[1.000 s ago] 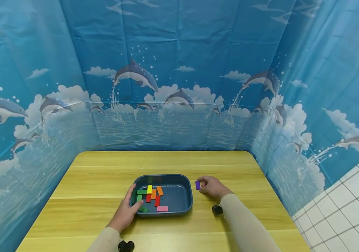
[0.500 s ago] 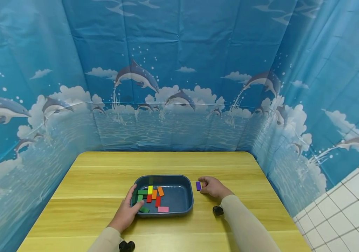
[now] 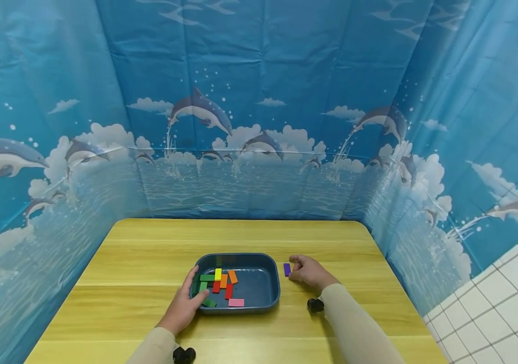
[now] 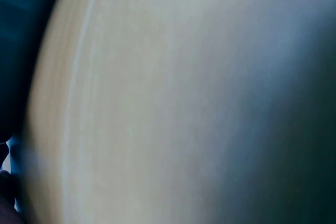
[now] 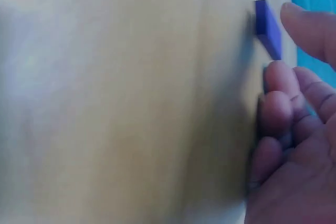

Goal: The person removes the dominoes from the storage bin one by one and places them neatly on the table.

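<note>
In the head view, my left hand [image 3: 183,305] grips the left side of a dark blue tray [image 3: 265,304]. Its thumb reaches over the rim, with the other fingers along the outside. To the right of the tray, on the table, is a small purple block [image 3: 287,269]. My right hand [image 3: 310,273] is beside that block, thumb and forefinger spread around its near end. In the right wrist view, a gap shows between the purple block [image 5: 268,30] and the upper fingertip [image 5: 295,19]; the other fingers are bent. The left wrist view is blurred.
Inside the tray lie several flat blocks, among them a yellow block [image 3: 218,274], a pink block [image 3: 236,303], a red block [image 3: 229,291] and an orange block [image 3: 233,276]. The wooden table [image 3: 158,253] ends at a dolphin-printed curtain [image 3: 259,187].
The head view has shifted very slightly. My right fingertips appear a touch farther from the purple block. The left hand and the tray keep their places.
</note>
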{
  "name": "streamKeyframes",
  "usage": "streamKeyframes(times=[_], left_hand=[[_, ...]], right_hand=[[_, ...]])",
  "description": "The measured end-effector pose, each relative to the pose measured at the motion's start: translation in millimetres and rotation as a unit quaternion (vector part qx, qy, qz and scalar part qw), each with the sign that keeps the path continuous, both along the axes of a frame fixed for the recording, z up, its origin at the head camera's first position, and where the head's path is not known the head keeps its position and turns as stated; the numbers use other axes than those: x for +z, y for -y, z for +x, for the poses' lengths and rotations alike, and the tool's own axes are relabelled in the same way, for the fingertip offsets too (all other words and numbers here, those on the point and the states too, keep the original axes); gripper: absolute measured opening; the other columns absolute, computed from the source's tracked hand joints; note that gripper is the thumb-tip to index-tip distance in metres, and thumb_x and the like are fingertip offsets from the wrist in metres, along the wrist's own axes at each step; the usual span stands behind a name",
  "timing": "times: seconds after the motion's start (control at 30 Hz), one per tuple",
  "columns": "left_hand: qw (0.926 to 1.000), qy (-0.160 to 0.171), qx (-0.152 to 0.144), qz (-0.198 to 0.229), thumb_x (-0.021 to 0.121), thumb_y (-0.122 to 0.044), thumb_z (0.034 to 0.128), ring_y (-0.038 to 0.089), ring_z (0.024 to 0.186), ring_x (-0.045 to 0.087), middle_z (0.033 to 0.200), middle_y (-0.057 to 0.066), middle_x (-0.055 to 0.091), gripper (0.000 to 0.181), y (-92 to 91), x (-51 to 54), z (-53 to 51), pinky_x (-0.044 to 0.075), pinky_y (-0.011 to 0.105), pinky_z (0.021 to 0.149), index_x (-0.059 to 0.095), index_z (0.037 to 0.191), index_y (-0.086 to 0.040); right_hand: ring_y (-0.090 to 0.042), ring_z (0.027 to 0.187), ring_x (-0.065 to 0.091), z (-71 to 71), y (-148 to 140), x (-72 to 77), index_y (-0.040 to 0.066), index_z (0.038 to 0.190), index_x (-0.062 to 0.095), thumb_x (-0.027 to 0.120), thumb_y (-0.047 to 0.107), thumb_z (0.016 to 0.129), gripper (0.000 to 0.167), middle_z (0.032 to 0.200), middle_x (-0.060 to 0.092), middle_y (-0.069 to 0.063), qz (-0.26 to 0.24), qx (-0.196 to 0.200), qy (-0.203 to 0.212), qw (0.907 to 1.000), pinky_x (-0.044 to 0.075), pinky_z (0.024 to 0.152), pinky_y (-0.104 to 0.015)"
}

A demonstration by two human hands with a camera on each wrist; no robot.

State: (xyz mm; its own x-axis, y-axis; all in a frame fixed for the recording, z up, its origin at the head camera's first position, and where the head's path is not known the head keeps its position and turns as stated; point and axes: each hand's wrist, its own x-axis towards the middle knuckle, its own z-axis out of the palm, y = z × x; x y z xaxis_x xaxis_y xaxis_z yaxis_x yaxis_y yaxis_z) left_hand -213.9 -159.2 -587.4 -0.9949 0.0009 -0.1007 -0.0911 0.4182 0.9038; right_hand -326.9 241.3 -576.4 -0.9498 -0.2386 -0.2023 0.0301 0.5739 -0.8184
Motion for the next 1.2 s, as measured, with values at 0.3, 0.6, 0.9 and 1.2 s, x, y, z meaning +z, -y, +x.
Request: streamKeyframes(times=[0.3, 0.6, 0.9, 1.2], left_hand=[[0.9999, -0.003, -0.003, -0.012, 0.065, -0.041, 0.1034, 0.053, 0.155, 0.029, 0.173, 0.020, 0.025, 0.079, -2.1, 3.1, -5.2, 0.026, 0.079, 0.117, 0.020, 0.168, -0.039], [0.9997, 0.000, 0.003, -0.024, 0.065, -0.044, 0.1026, 0.054, 0.152, 0.032, 0.171, 0.021, 0.029, 0.078, 2.8, -0.4, -8.8, 0.030, 0.080, 0.115, 0.021, 0.166, -0.043], [0.9997, 0.005, 0.005, -0.022, 0.065, -0.045, 0.1026, 0.054, 0.150, 0.035, 0.169, 0.023, 0.032, 0.077, 3.2, -2.7, -6.2, 0.031, 0.079, 0.115, 0.022, 0.166, -0.044], [0.9999, 0.008, 0.009, -0.013, 0.065, -0.041, 0.1033, 0.052, 0.148, 0.038, 0.168, 0.024, 0.032, 0.076, 1.3, -4.5, -1.0, 0.032, 0.079, 0.115, 0.023, 0.167, -0.041]], right_hand=[[-0.017, 0.068, 0.050, -10.3, 16.5, 39.1, 0.001, 0.145, 0.059, 0.063, 0.017, 0.101, 0.046, 0.092, 0.064, -0.007, 0.057, -0.070, -0.068, 0.9936, 0.044, 0.064, -0.032], [-0.014, 0.062, 0.048, -2.4, 80.8, 86.5, 0.005, 0.141, 0.065, 0.066, 0.016, 0.102, 0.040, 0.090, 0.064, -0.005, 0.048, 0.017, -0.117, 0.9918, 0.045, 0.064, -0.031], [-0.018, 0.075, 0.054, 3.8, 138.9, 82.4, 0.006, 0.140, 0.066, 0.069, 0.014, 0.102, 0.040, 0.096, 0.066, -0.002, 0.064, 0.118, -0.099, 0.9860, 0.050, 0.069, -0.030], [-0.018, 0.072, 0.054, 3.3, 156.0, 59.6, 0.013, 0.138, 0.070, 0.074, 0.017, 0.098, 0.040, 0.081, 0.064, -0.001, 0.088, 0.167, -0.054, 0.9805, 0.046, 0.065, -0.030]])
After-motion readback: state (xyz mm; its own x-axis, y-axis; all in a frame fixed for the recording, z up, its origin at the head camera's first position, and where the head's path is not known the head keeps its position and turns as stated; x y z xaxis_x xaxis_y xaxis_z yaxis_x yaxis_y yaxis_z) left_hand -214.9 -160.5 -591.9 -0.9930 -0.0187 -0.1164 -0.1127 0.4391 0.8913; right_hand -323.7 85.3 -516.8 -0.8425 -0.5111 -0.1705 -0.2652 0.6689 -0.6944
